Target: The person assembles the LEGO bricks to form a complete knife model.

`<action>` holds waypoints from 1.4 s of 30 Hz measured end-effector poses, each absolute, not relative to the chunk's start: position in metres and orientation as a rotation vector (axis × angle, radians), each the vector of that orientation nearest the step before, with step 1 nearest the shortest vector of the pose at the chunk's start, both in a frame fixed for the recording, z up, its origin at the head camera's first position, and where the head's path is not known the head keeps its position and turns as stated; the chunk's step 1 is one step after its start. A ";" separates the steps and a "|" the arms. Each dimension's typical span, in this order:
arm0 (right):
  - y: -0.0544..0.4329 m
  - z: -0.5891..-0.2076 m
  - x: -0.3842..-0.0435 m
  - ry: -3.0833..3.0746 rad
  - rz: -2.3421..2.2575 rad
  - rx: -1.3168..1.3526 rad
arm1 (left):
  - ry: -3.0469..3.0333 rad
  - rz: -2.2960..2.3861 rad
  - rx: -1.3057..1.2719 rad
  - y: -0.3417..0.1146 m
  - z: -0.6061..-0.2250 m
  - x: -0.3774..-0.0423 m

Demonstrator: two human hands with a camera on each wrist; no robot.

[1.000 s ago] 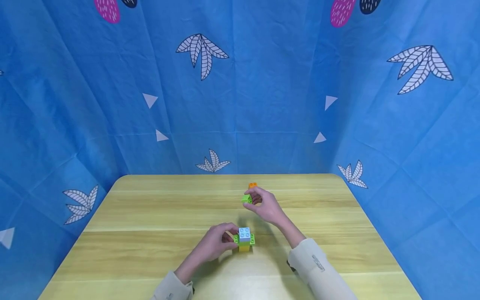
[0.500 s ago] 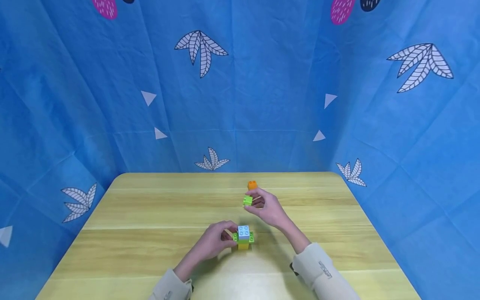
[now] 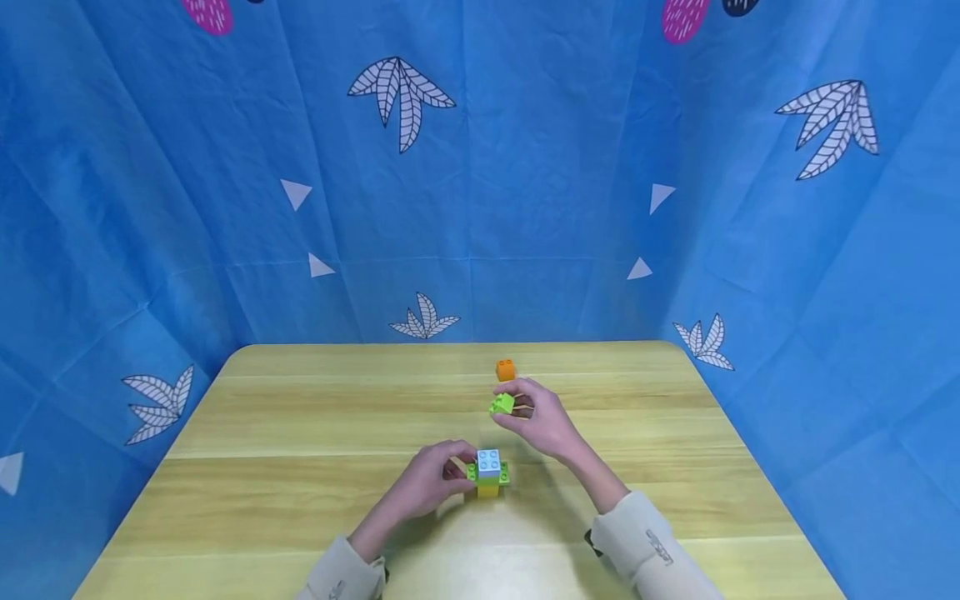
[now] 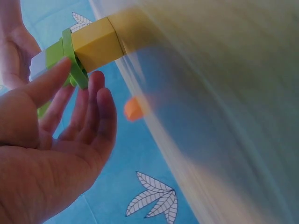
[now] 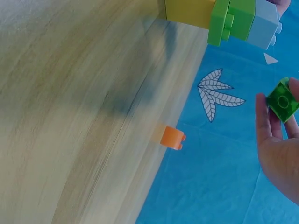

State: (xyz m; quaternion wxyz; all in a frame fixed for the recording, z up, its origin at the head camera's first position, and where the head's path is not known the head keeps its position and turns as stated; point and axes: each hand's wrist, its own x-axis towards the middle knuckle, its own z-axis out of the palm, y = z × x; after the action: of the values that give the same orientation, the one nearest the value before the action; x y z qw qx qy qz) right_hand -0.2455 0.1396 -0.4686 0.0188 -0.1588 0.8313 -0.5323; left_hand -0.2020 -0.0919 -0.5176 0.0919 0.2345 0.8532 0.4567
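Note:
A small tower of toy building bricks (image 3: 488, 463) stands upright on the table. Its yellow brick (image 4: 98, 43) is at the bottom, then a wider, thin green plate, a green brick and a light blue brick (image 5: 263, 24) on top. My left hand (image 3: 431, 482) grips the left end of the green plate between thumb and fingers. Above the table behind the tower, my right hand (image 3: 542, 418) pinches a loose green brick (image 3: 502, 404), held tilted and apart from the tower. Its hollow underside shows in the right wrist view.
An orange brick (image 3: 506, 370) sits near the far edge of the wooden table (image 3: 315, 417), just beyond my right hand. A blue patterned curtain (image 3: 525, 208) hangs behind the table and along both sides.
My right hand has drawn slightly right and nearer, turning the green brick between its fingers. More of the orange brick shows. My left hand stays on the tower.

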 end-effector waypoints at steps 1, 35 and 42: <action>0.140 -0.468 -0.245 2.579 -1.651 -0.491 | 2.536 1.355 0.697 -0.092 -0.517 -0.202; 0.142 -0.468 -0.222 2.449 -1.669 -0.657 | 2.537 1.353 0.697 -0.091 -0.516 -0.203; 0.143 -0.469 -0.216 2.507 -1.546 -0.740 | 2.534 1.343 0.713 -0.092 -0.515 -0.203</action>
State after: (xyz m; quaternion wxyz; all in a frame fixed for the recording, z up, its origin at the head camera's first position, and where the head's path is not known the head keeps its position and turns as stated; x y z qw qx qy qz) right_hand -0.2163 0.1429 -0.4686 0.0522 -0.2434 0.8244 -0.5084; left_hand -0.2029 -0.0920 -0.5148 0.0931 0.2402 0.8538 0.4524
